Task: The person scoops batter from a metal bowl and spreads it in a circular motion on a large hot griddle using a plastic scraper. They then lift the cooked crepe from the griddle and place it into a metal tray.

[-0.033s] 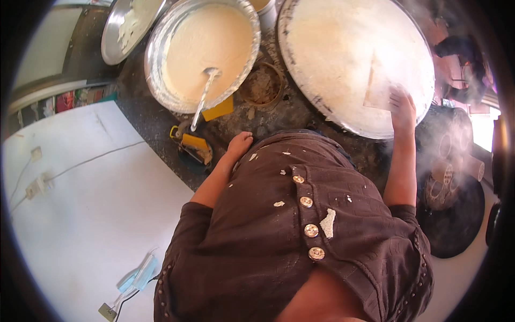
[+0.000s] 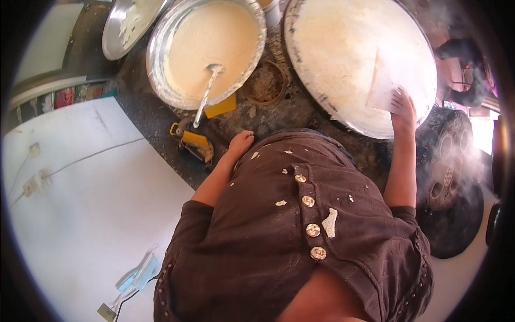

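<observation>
My right hand (image 2: 403, 109) grips a pale, flat, rectangular scraper (image 2: 382, 83) at its near edge. The scraper lies tilted over the right side of a large round griddle (image 2: 343, 115), whose top is coated with a thin, pale layer of batter (image 2: 338, 48). My left hand (image 2: 241, 143) rests low at the counter's near edge against my dark top, fingers curled together and nothing visible in them. Left of the griddle stands a wide metal basin (image 2: 154, 70) of creamy batter. A ladle (image 2: 204, 96) leans in it, handle over the near rim.
A round metal lid (image 2: 129, 27) is at the far left. Between basin and griddle sits a small round container (image 2: 264, 83) of brownish scraps. Yellow-bladed scrapers (image 2: 196, 140) lie near my left hand. Steam rises by perforated cylindrical briquettes (image 2: 448, 174) at right; a blue mask (image 2: 138, 273) hangs lower left.
Steam over the griddle and the briquettes has thinned. The view has shifted slightly, and the scraper in my right hand has barely moved. My left hand stays in place.
</observation>
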`<state>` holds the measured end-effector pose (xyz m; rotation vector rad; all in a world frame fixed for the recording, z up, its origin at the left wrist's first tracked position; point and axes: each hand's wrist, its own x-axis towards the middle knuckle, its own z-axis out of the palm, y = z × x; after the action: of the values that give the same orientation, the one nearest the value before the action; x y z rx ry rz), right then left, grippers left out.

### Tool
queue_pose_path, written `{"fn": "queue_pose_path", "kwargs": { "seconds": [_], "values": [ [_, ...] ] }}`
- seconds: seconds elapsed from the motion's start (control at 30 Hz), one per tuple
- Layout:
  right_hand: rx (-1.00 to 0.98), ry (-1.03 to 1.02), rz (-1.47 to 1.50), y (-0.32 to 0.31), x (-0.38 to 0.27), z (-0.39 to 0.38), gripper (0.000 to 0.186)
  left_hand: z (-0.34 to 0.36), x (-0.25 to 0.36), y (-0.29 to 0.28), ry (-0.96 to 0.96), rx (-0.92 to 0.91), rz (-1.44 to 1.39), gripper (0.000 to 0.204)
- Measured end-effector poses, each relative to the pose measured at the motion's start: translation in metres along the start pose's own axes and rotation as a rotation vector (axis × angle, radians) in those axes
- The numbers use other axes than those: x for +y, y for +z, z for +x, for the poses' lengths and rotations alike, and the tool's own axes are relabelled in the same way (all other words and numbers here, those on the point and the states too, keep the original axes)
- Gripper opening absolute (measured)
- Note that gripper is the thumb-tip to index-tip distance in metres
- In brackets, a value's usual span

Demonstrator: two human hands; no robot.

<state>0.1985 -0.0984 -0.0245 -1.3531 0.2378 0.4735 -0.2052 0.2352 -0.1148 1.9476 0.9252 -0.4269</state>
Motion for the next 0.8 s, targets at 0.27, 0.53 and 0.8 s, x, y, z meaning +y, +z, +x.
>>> {"fn": "queue_pose_path", "kwargs": {
  "seconds": [0.27,0.53,0.8],
  "values": [
    [-0.057,0.24,0.237,0.12,0.052,-0.077,0.03,-0.037,-0.149,-0.022,-0.143,0.078,-0.198,0.036],
    [-0.134,0.267,0.071,0.213,0.074,-0.117,0.029,-0.105,-0.247,-0.05,-0.485,0.2,-0.619,0.028],
    [-0.357,0.306,0.148,0.246,0.071,-0.078,0.033,-0.105,-0.198,-0.047,-0.402,0.266,-0.723,0.028]
  ]
}}
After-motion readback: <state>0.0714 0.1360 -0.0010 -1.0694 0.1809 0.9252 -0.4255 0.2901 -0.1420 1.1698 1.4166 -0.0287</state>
